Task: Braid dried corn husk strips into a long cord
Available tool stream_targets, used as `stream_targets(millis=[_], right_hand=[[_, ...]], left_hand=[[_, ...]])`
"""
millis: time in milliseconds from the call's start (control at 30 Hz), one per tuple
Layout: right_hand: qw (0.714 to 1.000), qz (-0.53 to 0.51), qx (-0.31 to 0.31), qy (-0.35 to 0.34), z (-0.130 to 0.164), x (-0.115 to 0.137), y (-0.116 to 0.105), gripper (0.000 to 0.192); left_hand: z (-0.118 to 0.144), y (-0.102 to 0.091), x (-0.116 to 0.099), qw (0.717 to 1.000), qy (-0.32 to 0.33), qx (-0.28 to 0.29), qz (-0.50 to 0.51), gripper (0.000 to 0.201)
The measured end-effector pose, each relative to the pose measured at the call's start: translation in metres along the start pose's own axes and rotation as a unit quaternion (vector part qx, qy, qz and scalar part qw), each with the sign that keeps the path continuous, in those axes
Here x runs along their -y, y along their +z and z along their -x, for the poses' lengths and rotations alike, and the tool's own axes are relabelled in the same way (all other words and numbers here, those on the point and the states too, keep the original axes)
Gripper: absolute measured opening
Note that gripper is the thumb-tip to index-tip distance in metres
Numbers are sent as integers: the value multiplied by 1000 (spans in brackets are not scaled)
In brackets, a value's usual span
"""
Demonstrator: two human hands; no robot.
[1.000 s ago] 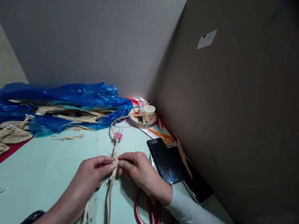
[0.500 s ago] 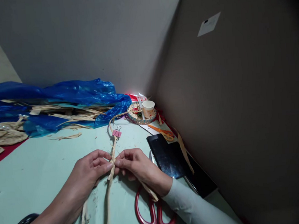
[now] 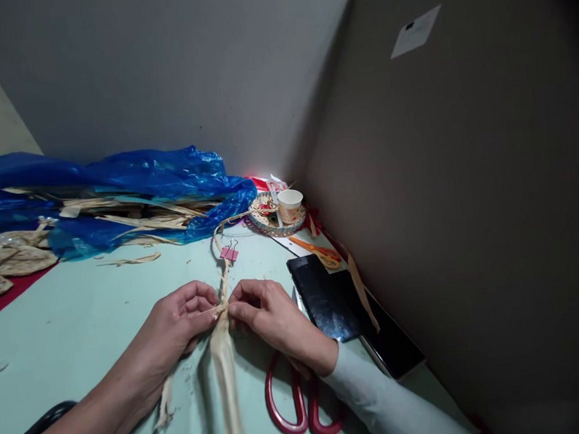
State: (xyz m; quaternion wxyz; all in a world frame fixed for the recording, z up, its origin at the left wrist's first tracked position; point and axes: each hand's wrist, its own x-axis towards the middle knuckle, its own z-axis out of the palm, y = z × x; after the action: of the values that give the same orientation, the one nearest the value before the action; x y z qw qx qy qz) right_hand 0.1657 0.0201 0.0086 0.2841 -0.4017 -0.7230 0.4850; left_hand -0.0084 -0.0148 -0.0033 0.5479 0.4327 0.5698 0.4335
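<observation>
Pinching at the same spot, our left hand (image 3: pixel 180 322) and right hand (image 3: pixel 272 318) are both clamped on the braid (image 3: pixel 223 286) at mid-table, holding the weave tight. We note a pink clip (image 3: pixel 229 253) securing the braid's far end. 2 loose strips (image 3: pixel 227 382) trail near us. Red scissors (image 3: pixel 297 410) lie under the right wrist, within reach.

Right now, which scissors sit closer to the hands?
The red-handled scissors, lying just under the right hand. The orange scissors lie farther back, beyond the dark tablet.
</observation>
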Motion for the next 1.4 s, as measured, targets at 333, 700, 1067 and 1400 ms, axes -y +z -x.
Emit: stream_targets(millis=[333,700,1067,1400], right_hand=[[950,-270,64,145,-2,0,6,39],[995,90,-36,-11,3,3,6,14],[980,-191,-33,44,-1,-6,21,13],[992,-98,-58,61,1,-2,22,15]], left_hand=[[5,4,-7,999,-1,10,-39,30],[6,4,-7,995,52,-47,-69,32],[21,16,-7,973,56,-148,-170,23],[27,16,0,865,225,-176,-413,24]])
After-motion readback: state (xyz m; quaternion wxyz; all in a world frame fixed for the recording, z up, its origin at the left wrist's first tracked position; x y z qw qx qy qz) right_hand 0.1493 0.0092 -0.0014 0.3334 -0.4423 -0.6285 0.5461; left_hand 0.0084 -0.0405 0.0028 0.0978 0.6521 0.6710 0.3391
